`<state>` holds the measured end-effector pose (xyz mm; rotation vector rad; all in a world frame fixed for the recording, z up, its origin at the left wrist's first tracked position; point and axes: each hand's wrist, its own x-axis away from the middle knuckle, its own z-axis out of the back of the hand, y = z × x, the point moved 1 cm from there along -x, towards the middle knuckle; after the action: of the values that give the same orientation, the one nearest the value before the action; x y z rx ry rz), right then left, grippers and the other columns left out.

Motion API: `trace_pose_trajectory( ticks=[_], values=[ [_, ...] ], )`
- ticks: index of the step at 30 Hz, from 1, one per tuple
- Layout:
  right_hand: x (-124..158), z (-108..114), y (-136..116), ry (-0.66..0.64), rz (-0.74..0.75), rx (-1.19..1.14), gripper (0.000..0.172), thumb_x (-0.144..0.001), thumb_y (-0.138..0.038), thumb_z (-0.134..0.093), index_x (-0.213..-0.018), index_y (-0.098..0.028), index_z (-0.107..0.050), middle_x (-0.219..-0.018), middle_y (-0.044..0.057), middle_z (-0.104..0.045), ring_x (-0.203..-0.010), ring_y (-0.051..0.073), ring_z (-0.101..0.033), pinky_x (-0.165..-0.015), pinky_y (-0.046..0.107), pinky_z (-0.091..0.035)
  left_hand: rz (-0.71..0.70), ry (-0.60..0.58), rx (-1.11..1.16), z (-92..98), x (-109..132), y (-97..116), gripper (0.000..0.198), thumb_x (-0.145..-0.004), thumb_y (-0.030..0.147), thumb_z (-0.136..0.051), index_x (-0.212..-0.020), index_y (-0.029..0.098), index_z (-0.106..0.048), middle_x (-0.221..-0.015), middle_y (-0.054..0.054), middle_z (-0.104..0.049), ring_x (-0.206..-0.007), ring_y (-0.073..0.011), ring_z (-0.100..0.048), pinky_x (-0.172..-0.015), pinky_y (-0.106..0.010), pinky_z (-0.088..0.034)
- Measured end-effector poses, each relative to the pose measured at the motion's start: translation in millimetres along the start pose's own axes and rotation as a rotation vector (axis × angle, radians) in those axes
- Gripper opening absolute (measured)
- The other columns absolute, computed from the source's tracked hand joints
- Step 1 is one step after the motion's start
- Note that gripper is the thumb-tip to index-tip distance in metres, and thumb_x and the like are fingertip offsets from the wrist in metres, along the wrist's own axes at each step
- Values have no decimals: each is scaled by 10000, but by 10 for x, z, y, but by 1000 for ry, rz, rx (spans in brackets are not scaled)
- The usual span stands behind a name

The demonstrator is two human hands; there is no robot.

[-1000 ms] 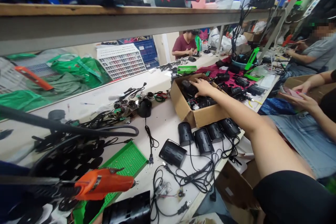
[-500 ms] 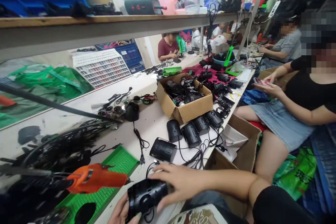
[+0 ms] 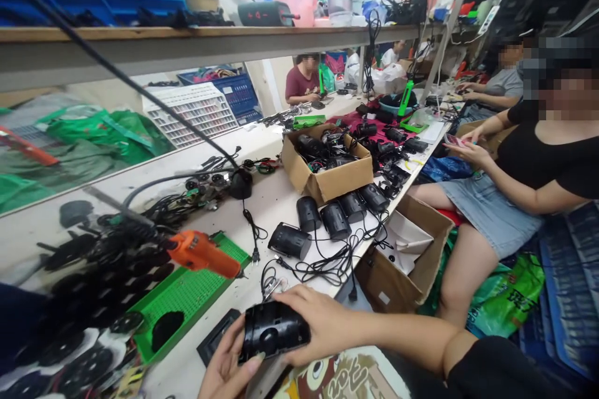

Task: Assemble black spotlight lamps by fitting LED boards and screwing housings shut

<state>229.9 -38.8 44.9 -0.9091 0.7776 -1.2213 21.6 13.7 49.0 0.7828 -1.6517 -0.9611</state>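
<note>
A glossy black plastic housing (image 3: 274, 331), rounded with a knob-like bump on its side, is held low at the table's front edge. My left hand (image 3: 229, 358) grips its left end, with the thumb along the lower side. Around its right end my right hand (image 3: 322, 324) is closed, fingers over the top. Just beyond the housing, a cord and a small shiny part (image 3: 272, 287) lie on the table. An orange electric screwdriver (image 3: 206, 254) hangs to the left, above a green perforated tray (image 3: 187, 299). Behind my left hand is a dark flat square piece (image 3: 218, 336).
Several similar black housings (image 3: 289, 240) with cords stand ahead, before a cardboard box (image 3: 346, 177) full of parts. Cables and round black parts crowd the left. An open carton (image 3: 397, 280) is below the table edge, beside a seated person holding a phone (image 3: 456, 141). A shelf (image 3: 210, 37) crosses overhead.
My right hand has gone from fingers spread over the housing to a grip round its right end. The view has shifted, and the orange screwdriver appears further right and higher.
</note>
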Motion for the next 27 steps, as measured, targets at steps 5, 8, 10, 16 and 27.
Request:
trace_pose_trajectory(
  ticks=[5,8,10,16,27],
  values=[
    [65,-52,-93,3,-81,4,1119,-658,-463,-899,-1603,-265,-335,-1544,152,-474,-1431,350,-479,-1214,502,-386,-61,-33,-15,50,89,-42,824,-569,455,-942,-1320,291,-644,-1403,-75,-668,-1381,-369,-549,-1121,-395,-497],
    [64,-6,-73,50,-86,56,1058,-678,-438,-881,-1584,-243,-371,-1519,151,-490,-1410,345,-483,-1209,519,-391,-123,2,-39,116,66,-66,799,-587,453,-939,-1306,259,-651,-1316,-96,-696,-1199,-308,-650,-997,-333,-552],
    [58,70,-10,125,-95,104,1001,-703,-416,-863,-1567,-241,-390,-1519,151,-489,-1419,345,-464,-1224,541,-367,-158,36,-35,183,49,-76,774,-612,444,-932,-1299,227,-650,-1258,-112,-706,-1023,-246,-676,-925,-320,-559],
    [-149,452,380,333,-126,298,901,-825,-499,-752,-1587,-265,-332,-1504,167,-483,-1426,377,-442,-1216,620,-356,-195,152,19,443,-8,-151,637,-666,467,-898,-1207,195,-700,-1141,-119,-727,-915,-215,-644,-824,-312,-532],
    [-2182,1091,651,193,-250,788,839,-841,-563,-702,-1516,-148,-425,-1450,219,-562,-1366,393,-531,-1130,481,-444,-199,145,52,540,-143,-147,510,-742,453,-847,-1163,194,-723,-1133,-128,-735,-961,-236,-651,-874,-345,-508]
  ],
)
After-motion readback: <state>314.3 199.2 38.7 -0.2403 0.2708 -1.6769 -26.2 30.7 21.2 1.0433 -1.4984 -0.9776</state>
